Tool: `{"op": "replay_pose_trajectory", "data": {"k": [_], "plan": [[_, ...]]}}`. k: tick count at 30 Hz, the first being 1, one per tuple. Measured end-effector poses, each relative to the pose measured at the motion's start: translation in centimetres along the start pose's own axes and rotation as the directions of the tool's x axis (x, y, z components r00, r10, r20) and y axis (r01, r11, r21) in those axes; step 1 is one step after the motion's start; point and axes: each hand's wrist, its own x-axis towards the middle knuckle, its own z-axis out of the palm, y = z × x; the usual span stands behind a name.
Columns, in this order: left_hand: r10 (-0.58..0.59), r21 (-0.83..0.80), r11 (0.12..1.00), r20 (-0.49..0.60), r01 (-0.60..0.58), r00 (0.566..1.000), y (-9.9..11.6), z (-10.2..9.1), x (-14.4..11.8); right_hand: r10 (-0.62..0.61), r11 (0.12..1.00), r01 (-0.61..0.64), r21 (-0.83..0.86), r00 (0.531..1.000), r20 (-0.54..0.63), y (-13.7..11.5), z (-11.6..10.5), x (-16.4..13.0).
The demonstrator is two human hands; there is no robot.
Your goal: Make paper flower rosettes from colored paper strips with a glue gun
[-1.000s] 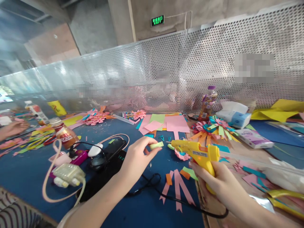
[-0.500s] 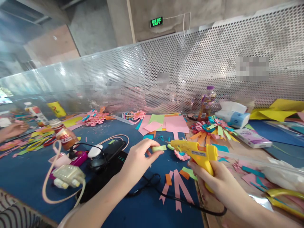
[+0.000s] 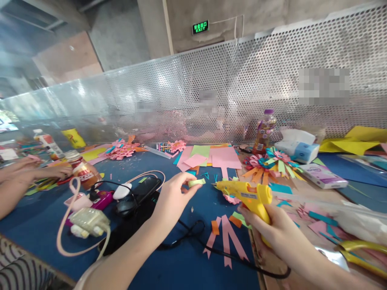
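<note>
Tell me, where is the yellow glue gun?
In the head view, the yellow glue gun is right of centre, held in the right hand, its tip pointing toward the green paper strip pinched by the left hand.

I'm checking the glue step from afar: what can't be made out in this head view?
- Where the yellow glue gun is plugged in: its black cord leaves the bottom edge.
- The gun's trigger: right hand covers it.
- Glue on the light green paper roll in the left hand: too small.
- Beyond the perforated metal screen: blurred.
</note>
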Motion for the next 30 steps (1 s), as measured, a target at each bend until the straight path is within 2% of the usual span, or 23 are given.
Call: {"op": "replay_pose_trajectory", "data": {"k": [3,6,9,12,15,17,19,20,22,24,26,28,30], "plan": [[-0.013,-0.033,0.999,0.062,0.015,0.998,-0.4,0.3,-0.2,0.072,0.991,-0.078,0.107,0.996,0.052,-0.2,0.0,0.0],[-0.06,-0.065,0.995,0.188,0.073,0.98,-0.9,1.1,-0.4,0.069,0.959,-0.102,0.263,0.989,0.129,-0.5,0.1,0.0],[-0.08,-0.056,0.994,0.271,0.099,0.959,-1.4,2.2,-0.2,0.069,0.913,-0.121,0.389,0.987,0.145,-0.9,0.2,0.0],[-0.049,-0.016,0.998,0.304,0.056,0.951,-1.6,2.9,0.1,0.1,0.878,-0.133,0.46,0.99,0.096,-1.1,0.1,0.3],[-0.011,0.01,1.0,0.291,0.008,0.957,-1.1,2.7,0.3,0.074,0.872,-0.064,0.486,0.997,-0.001,-0.9,-0.3,0.7],[-0.011,-0.016,1.0,0.256,0.015,0.967,0.0,2.2,0.1,0.026,0.903,0.013,0.43,0.996,-0.085,-0.5,-0.6,1.1],[-0.027,-0.095,0.994,0.295,0.058,0.955,1.7,2.0,-0.3,-0.008,0.927,0.059,0.37,0.99,-0.138,-0.2,-0.8,1.4],[-0.032,-0.152,0.984,0.357,0.092,0.933,2.8,2.0,-0.6,-0.013,0.927,0.068,0.369,0.989,-0.15,-0.1,-0.9,1.5],[-0.016,-0.297,0.935,0.511,0.193,0.86,4.9,2.3,-1.1,-0.006,0.912,0.07,0.405,0.987,-0.158,-0.1,-0.8,1.5],[0.003,-0.421,0.841,0.631,0.34,0.775,6.8,3.2,-1.7,-0.013,0.901,0.079,0.426,0.988,-0.156,-0.3,-0.7,1.4],[0.032,-0.514,0.713,0.703,0.477,0.71,8.0,4.3,-2.1,-0.024,0.906,0.086,0.416,0.988,-0.15,-0.5,-0.6,1.2],[0.044,-0.566,0.585,0.738,0.581,0.674,8.6,5.2,-2.4,-0.028,0.912,0.084,0.402,0.989,-0.143,-0.8,-0.6,1.0],[0.022,-0.579,0.51,0.748,0.636,0.663,8.7,5.8,-2.3,-0.023,0.917,0.066,0.395,0.993,-0.112,-0.9,-0.8,1.0]]}}
